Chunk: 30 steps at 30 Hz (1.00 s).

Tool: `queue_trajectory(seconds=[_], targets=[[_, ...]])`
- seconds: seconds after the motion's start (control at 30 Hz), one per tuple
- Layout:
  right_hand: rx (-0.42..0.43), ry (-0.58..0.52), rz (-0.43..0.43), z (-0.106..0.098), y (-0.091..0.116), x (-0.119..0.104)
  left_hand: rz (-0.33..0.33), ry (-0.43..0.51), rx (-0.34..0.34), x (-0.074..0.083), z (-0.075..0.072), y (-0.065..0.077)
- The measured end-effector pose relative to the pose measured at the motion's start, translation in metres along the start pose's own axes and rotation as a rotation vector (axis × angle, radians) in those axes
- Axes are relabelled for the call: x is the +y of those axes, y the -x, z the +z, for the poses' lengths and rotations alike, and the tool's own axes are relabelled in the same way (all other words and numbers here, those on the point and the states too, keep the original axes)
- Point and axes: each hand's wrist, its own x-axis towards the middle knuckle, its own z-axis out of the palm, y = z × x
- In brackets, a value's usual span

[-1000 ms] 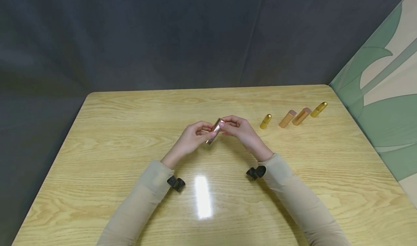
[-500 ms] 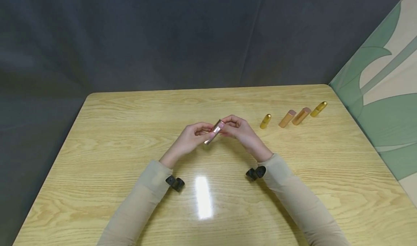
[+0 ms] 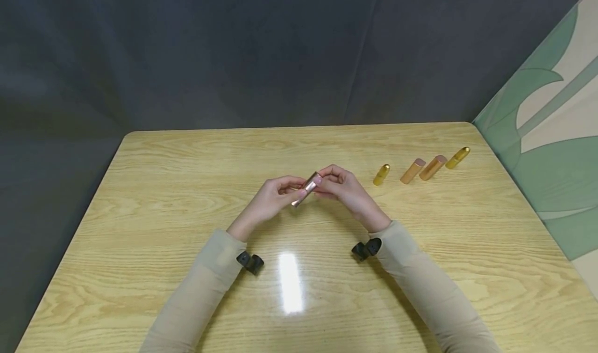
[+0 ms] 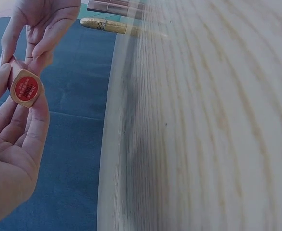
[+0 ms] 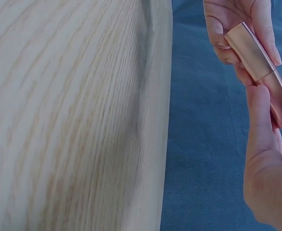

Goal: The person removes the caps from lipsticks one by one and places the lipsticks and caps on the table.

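Note:
A rose-gold lipstick tube [image 3: 307, 188] is held slanted above the middle of the table. My left hand [image 3: 274, 199] pinches its lower end, and my right hand [image 3: 342, 187] pinches its upper end. In the right wrist view a thin seam crosses the lipstick tube [image 5: 252, 53] between the two hands, and its two parts sit together. The left wrist view shows a round red label [image 4: 26, 89] with small print on the tube's end.
To the right stand a short gold tube [image 3: 381, 174], two copper-coloured tubes [image 3: 412, 171] [image 3: 433, 167] and another gold tube [image 3: 457, 158]. The wood-grain table [image 3: 163, 187] meets a dark curtain [image 3: 233, 57] behind and a leaf-patterned panel [image 3: 560, 187] at the right.
The lipstick tube has turned slightly, its lower end shifting a little to the left with my left hand. My right hand has barely moved.

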Motion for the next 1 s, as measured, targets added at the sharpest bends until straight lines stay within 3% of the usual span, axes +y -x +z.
queue_trajectory(seconds=[0.57, 0.8, 1.0], targets=[[0.041, -0.049, -0.032, 0.0, -0.002, 0.001, -0.009, 0.009, -0.015, 0.002, -0.004, 0.002], [0.11, -0.074, -0.047, -0.001, -0.004, -0.003, -0.036, 0.008, -0.038, 0.002, -0.01, 0.002], [0.187, -0.131, -0.066, -0.004, -0.007, -0.006, -0.052, -0.011, 0.004, 0.003, -0.016, 0.003]])
